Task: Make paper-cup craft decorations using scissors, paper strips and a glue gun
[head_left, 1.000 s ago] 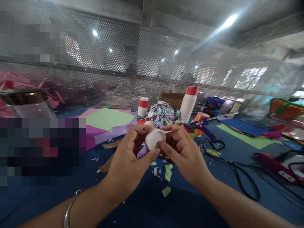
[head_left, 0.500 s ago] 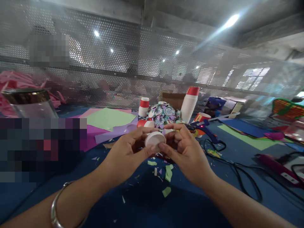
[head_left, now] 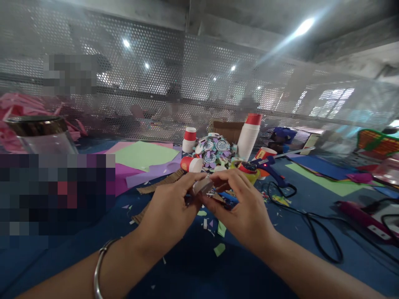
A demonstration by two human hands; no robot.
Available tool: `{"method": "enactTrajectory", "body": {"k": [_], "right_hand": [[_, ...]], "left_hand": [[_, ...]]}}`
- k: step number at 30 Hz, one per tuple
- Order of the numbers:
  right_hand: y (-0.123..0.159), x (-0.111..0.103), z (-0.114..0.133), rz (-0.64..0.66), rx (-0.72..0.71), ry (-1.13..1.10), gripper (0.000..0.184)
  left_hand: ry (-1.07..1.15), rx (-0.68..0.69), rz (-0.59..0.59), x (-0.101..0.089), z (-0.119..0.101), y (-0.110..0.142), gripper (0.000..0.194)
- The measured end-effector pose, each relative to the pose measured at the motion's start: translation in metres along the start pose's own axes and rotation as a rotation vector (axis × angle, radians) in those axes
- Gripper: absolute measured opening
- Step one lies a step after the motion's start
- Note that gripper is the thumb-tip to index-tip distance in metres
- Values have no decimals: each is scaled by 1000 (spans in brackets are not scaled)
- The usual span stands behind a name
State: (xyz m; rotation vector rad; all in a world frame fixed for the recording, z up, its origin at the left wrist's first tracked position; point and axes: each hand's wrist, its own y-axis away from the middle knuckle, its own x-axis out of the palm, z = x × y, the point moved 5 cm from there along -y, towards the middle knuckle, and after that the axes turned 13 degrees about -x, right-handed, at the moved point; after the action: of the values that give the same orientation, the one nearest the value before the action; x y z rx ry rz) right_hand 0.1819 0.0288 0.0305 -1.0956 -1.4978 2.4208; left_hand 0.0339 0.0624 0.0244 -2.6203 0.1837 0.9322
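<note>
Between my two hands, a small white round piece (head_left: 202,187) is tilted with its edge toward me; it looks like the cut-off bottom of a paper cup. My left hand (head_left: 174,203) pinches its left side between thumb and fingers. On the other side, the curled fingers and thumb of my right hand (head_left: 241,199) grip it. Part of the piece is hidden behind the fingers. Just beyond lies a heap of paper flower-like pieces (head_left: 215,149) with round grid-patterned centres.
Behind stands a tall stack of paper cups (head_left: 248,139); a red-and-white cup (head_left: 191,164) lies on its side. At right are a blue glue gun (head_left: 271,166), its black cable and a purple power strip (head_left: 364,220). Coloured paper sheets (head_left: 146,155) and scraps cover parts of the blue table.
The white round piece has turned from facing me to nearly edge-on. My left hand has rolled and shifted right, and its bracelet has moved right too.
</note>
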Motion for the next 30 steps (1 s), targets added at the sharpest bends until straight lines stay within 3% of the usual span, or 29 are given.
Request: {"method": "enactTrajectory", "body": {"k": [4, 8, 12, 19, 24, 30], "right_hand": [[1, 1, 1, -40, 36, -13, 26], [1, 1, 1, -97, 59, -25, 27], [0, 1, 1, -87, 81, -68, 26], [0, -2, -1, -71, 128, -144, 28], [1, -1, -2, -38, 149, -209, 25], [-1, 1, -1, -12, 164, -278, 22]], "left_hand": [[-74, 119, -29, 2, -5, 2, 46], [-67, 177, 17, 4, -10, 7, 54], [148, 91, 103, 3, -10, 7, 59], [728, -84, 439, 7, -5, -4, 44], [850, -233, 501, 11, 0, -7, 22], [940, -288, 571, 17, 2, -6, 17]]}}
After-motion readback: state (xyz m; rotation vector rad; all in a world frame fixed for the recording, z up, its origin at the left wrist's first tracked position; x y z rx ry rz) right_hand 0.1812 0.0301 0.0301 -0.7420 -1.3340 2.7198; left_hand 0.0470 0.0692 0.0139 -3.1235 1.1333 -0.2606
